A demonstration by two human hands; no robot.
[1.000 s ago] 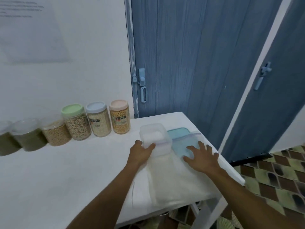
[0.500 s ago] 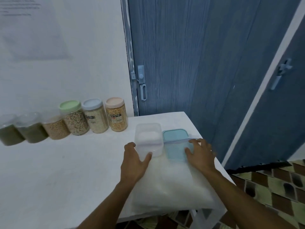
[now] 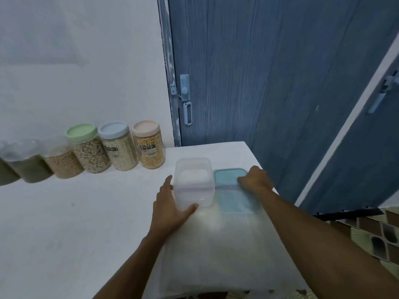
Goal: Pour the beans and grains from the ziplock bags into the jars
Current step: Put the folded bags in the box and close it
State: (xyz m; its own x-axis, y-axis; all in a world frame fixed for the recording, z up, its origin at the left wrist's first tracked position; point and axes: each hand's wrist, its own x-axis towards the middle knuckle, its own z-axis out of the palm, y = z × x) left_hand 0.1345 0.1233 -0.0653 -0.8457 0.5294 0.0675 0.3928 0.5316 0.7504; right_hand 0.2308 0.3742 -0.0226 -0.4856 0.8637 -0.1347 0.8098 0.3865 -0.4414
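Currently: container (image 3: 194,180) and bag (image 3: 216,244) under hand.
My left fingers (image 3: 167,185) lie spread against container; right fingers (image 3: 245,180) pinch bag's zip.

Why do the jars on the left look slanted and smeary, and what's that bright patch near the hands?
Head view: the wide-angle lens bends the edges, so the round clear plastic jars of grains lean, and the leftmost jars blur. Head view: the bright patch is soft glare on the large translucent ziplock bag; lighting is even, shadows faint.
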